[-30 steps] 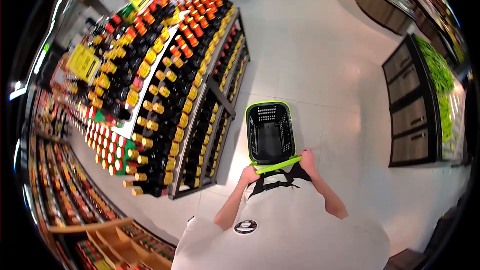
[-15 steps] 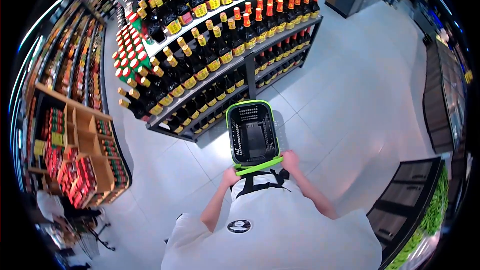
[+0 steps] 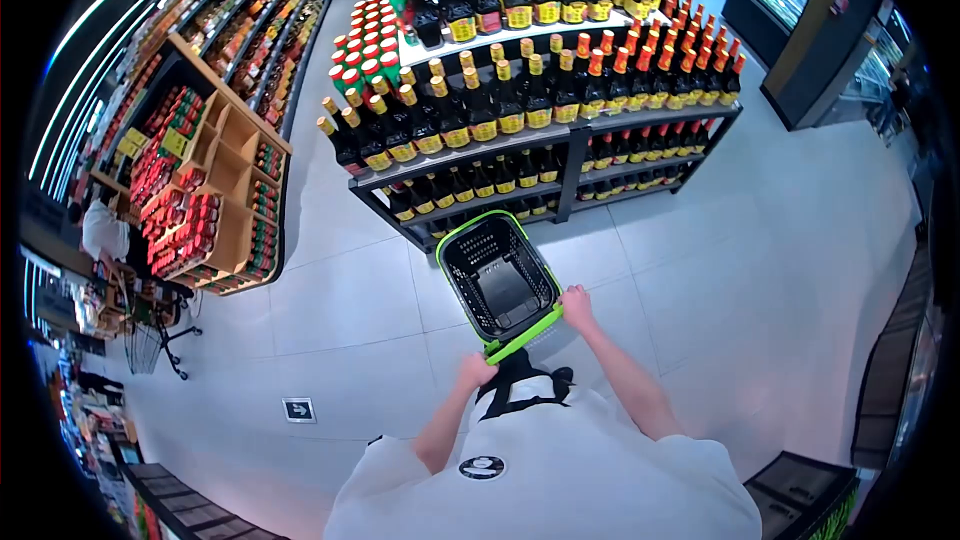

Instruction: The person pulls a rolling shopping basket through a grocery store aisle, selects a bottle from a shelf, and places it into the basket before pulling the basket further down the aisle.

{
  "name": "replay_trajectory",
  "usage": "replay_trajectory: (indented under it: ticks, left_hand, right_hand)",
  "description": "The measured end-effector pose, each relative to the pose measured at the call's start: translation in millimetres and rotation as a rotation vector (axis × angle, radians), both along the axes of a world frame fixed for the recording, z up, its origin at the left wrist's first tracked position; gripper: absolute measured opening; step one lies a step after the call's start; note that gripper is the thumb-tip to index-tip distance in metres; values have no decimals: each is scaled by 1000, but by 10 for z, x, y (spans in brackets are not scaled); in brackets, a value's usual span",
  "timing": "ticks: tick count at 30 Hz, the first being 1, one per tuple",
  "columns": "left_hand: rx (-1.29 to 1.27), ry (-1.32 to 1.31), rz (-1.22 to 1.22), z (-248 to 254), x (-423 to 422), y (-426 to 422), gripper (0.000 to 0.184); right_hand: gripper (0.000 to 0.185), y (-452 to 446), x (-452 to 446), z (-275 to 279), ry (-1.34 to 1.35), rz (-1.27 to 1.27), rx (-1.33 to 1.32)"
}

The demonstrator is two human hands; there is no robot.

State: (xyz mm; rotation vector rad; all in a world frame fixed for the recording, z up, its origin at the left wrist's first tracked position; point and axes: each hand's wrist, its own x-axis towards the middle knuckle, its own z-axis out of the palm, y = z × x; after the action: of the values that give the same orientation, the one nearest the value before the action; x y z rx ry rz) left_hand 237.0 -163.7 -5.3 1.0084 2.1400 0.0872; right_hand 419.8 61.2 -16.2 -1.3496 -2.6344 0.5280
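Observation:
A black basket (image 3: 500, 275) with a green rim hangs in front of my body, with nothing visible inside it. Its green handle (image 3: 525, 336) runs across the near side. My left hand (image 3: 477, 371) is closed around the handle's left end, and my right hand (image 3: 576, 307) grips the right end, a little higher in view. Just beyond the basket stands a shelf unit (image 3: 572, 175) with rows of dark bottles (image 3: 480, 120) that have yellow labels and yellow or red caps.
On the left stands a wooden display (image 3: 237, 155) with red jars. A person (image 3: 105, 230) is beside a shopping cart (image 3: 150, 340) at the far left. A dark pillar (image 3: 825, 35) rises at upper right. An arrow sign (image 3: 299, 410) lies on the floor.
The view has turned left, so the bottle shelf now lies straight ahead and the wooden display shows more fully. The basket has tilted in view, with both hands still on its handle.

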Motion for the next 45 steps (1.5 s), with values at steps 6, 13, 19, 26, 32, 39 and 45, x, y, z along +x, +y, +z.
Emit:
replay_trajectory:
  ticks: [6,13,19,26,32,39,45]
  left_hand:
    - [42,-66,145,-289,64,-176,39]
    - [-8,-360,105,-302,-447,-122,56]
    - [202,-367,275,-853,-959,-340,56]
    - [144,-332,582,-216,-1367,-668,47]
    - [234,-336,766,-570,-1459,-956,41]
    - [155,-116,1163,-632,-1645,-977,30]
    - [213,200,1173,-446,-2145,-955,24]
  right_hand:
    - [9,243,-360,75,-96,247,-46]
    - [9,436,-1184,173,-246,462,-49]
    - [10,377,-2221,107,-101,560,-10]
    - [11,28,-3059,70,-100,644,-26]
    - [10,-225,-3482,90,-205,740,-65]
    - [14,-370,-4162,76,-261,867,-127]
    - [26,-305,-4569,21,-539,989,-175]
